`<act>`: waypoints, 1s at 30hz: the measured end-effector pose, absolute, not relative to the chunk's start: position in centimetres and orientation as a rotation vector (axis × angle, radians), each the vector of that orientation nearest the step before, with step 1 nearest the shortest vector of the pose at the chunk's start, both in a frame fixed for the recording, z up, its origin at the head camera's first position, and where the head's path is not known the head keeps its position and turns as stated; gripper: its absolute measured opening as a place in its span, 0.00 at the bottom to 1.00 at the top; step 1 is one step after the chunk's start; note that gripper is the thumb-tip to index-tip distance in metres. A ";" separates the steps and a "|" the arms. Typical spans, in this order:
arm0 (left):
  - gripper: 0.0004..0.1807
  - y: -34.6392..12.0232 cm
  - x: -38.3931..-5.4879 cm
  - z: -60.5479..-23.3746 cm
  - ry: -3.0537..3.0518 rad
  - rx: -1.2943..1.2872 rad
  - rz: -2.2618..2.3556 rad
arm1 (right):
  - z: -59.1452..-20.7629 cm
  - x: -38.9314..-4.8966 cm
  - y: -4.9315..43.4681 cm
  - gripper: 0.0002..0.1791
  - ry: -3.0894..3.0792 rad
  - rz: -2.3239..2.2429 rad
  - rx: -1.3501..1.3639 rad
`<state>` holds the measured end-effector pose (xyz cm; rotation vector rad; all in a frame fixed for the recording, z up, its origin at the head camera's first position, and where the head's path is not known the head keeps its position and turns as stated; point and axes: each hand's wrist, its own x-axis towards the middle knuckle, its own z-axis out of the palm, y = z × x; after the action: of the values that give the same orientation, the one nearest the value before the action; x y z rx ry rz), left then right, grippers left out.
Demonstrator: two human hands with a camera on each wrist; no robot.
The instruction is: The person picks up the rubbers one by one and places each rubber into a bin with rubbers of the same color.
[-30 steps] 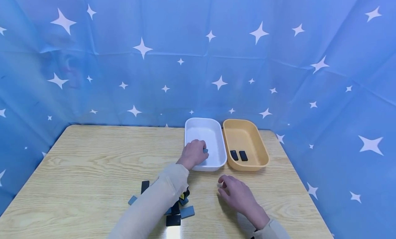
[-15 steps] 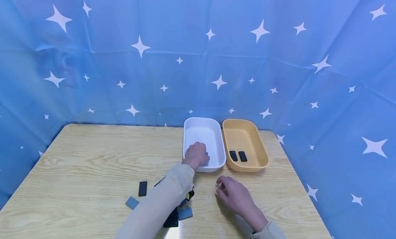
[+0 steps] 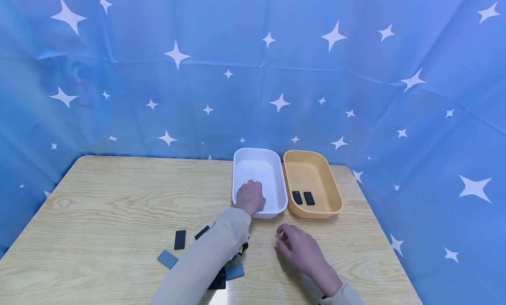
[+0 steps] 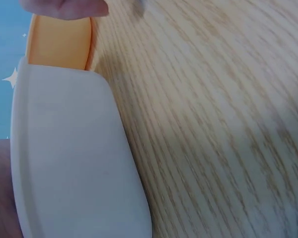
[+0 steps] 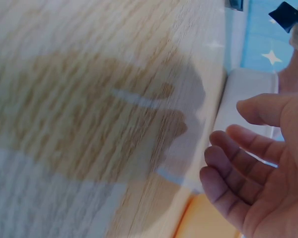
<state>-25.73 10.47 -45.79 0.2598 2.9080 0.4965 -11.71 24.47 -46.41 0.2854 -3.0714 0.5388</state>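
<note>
My left hand (image 3: pixel 251 196) reaches down into the near-left part of the white bin (image 3: pixel 276 175). Its fingers are hidden below the knuckles in the head view, and the bin's wall (image 4: pixel 74 148) covers them in the left wrist view, so I cannot tell what they hold. My right hand (image 3: pixel 302 250) hovers low over the table in front of the orange bin (image 3: pixel 322 182). In the right wrist view its fingers (image 5: pixel 233 178) are loosely bent, apart from the thumb, with nothing between them. Two small black rectangular pieces (image 3: pixel 309 198) lie in the orange bin.
Under and around the left sleeve (image 3: pixel 205 261) lie flat black pieces (image 3: pixel 179 239), blue-grey pieces (image 3: pixel 168 259) and a small black-and-yellow thing (image 3: pixel 242 249), partly covered by the arm. The bins stand side by side near the table's back edge, before a blue starry curtain (image 3: pixel 237 55).
The left hand has moved lower into the white bin; the bit of blue-grey piece that showed at its fingers before is now out of sight. The right hand has stayed nearly still.
</note>
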 end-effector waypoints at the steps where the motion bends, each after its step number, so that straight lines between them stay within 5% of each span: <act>1: 0.14 10.4 -25.7 -45.8 2.914 0.262 0.493 | -46.4 -11.7 24.4 0.10 -3.069 0.537 0.291; 30: 0.13 7.1 -25.4 -41.4 2.962 0.358 0.701 | -46.6 -11.4 24.4 0.10 -3.079 0.496 0.317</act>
<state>-25.40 7.09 -41.40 0.3576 2.9619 0.7012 -11.37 24.41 -46.57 0.3172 -3.0792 0.4962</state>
